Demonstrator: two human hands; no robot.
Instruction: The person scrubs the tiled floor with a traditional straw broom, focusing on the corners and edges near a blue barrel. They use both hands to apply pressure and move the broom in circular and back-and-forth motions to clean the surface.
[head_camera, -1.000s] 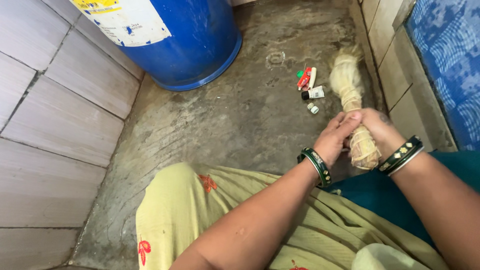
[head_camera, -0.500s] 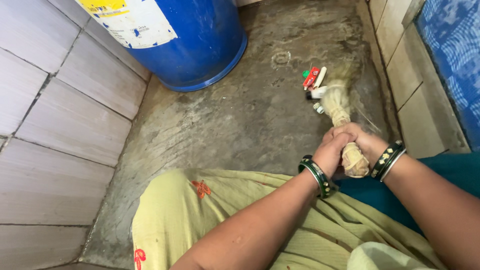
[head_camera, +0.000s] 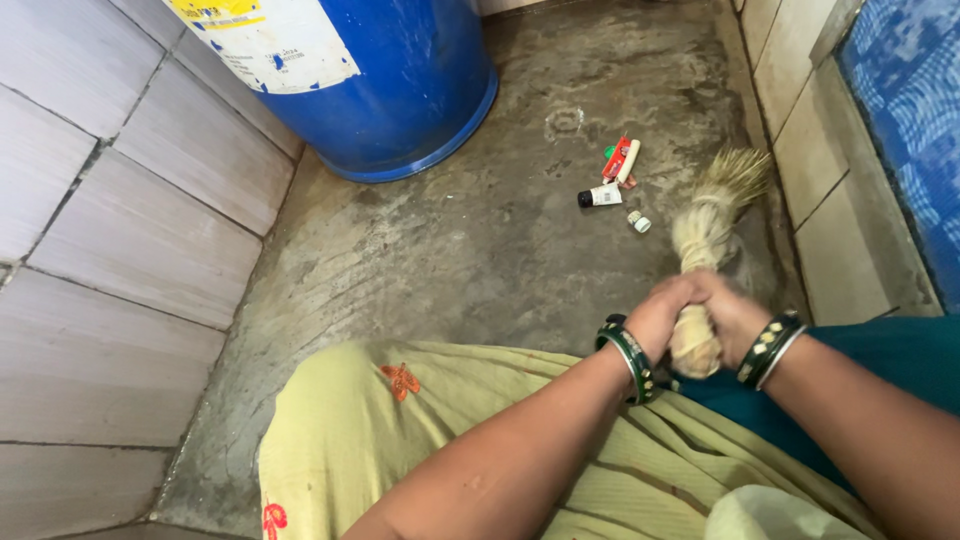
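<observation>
We're looking down at a short pale straw hand broom (head_camera: 703, 240), bound into a thick bundle, and we take it as our landmark. Both of our hands are on its butt end: the left hand (head_camera: 663, 316) is curled tight round the handle from the left, the right hand (head_camera: 733, 318) is wrapped round it from the right, and the fingers of the two meet over the top. The grip hides the middle of the handle; only its rounded stub (head_camera: 693, 352) pokes out below the hands. The bristles fan out at the far tip, resting on the grey concrete floor (head_camera: 480, 240), close to the pale tiled wall on the right.

Just left of the broom's bristle end lie a few bits of litter: a red and white crumpled sachet (head_camera: 621, 160), a small white tube with a black cap (head_camera: 600, 196), and a tiny white cap-like piece (head_camera: 639, 222) nearest the broom. What the pieces are exactly is hard to tell.

Well beyond the broom to the left stands a big blue plastic drum (head_camera: 400, 80) with a white label, its top cut off by the frame. Nearer to us than the broom, yellow-green cloth (head_camera: 420, 430) covers a knee. Each wrist wears dark green bangles (head_camera: 627, 358).
</observation>
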